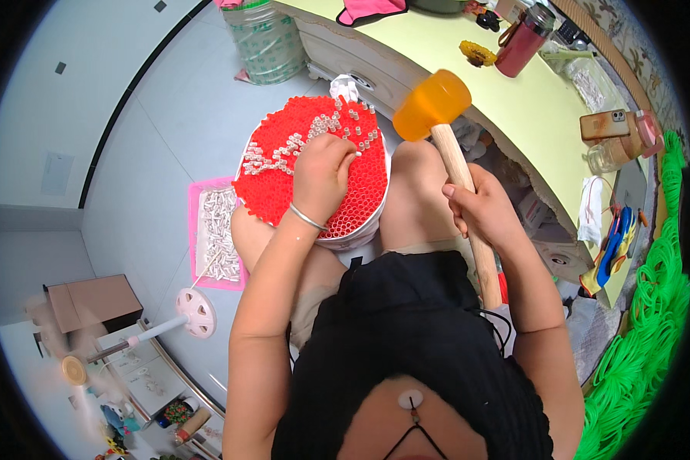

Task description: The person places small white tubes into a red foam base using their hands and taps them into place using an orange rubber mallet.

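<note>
Between my knees stands a round white container packed with upright red tubes (364, 203). Several small white plugs (254, 161) stick up from the tubes in an uneven band across the far half. My left hand (320, 175) is over the middle of the tubes, closed, with thumb and fingers pinching a small white plug (358, 154) just at the tube tops. Whether that plug's lower end is inside a tube, I cannot tell. My right hand (479, 203) is wrapped round the wooden handle of a mallet (435, 103), its orange head raised to the right of the container.
A pink basket (193, 230) of loose white plugs sits on the floor at left. The pale yellow tabletop (445, 31) at right bears a dark red flask (523, 42) and a phone (602, 124). Bright green cord (636, 360) is heaped at far right. A clear-sided drum (264, 46) stands beyond.
</note>
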A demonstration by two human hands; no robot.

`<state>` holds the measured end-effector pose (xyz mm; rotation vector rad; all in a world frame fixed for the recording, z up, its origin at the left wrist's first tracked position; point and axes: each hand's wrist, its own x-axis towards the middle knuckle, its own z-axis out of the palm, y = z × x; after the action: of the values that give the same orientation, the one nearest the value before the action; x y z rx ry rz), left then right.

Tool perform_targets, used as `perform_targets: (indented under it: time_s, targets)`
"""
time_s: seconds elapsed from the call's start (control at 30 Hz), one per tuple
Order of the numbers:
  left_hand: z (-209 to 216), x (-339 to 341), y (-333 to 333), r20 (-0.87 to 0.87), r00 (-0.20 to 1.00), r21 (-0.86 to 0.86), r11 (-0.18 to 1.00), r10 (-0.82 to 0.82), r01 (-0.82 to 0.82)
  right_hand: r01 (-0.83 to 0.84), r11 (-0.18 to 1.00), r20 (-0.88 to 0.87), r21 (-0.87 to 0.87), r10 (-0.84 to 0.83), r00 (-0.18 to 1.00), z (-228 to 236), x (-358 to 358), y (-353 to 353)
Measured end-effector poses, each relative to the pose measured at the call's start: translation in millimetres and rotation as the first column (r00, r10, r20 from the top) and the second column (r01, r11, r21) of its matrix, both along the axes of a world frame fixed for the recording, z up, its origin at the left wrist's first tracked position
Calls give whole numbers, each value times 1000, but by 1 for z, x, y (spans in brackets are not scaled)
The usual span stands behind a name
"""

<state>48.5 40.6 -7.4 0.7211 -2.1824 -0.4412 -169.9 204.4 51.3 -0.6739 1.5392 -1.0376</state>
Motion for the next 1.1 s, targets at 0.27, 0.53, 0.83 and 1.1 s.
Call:
perform_targets:
  time_s: [0.27, 0.53, 0.83, 1.1]
  targets:
    - [16, -14, -18, 358, 934, 50, 999, -7, -11, 39, 999, 77, -15, -38, 996, -24, -10, 22]
    - [15, -12, -26, 403, 915, 49, 999, -1, -20, 33, 999, 92, -22, -31, 995, -31, -12, 28]
    - [15, -19, -31, 493, 868, 75, 997, -61, 27, 0, 1000, 137, -14, 2, 991, -33, -9, 30]
    - [14, -27, -39, 650, 754, -22, 990, -92, 140, -19, 1000, 94, -25, 21, 995, -22, -3, 30]
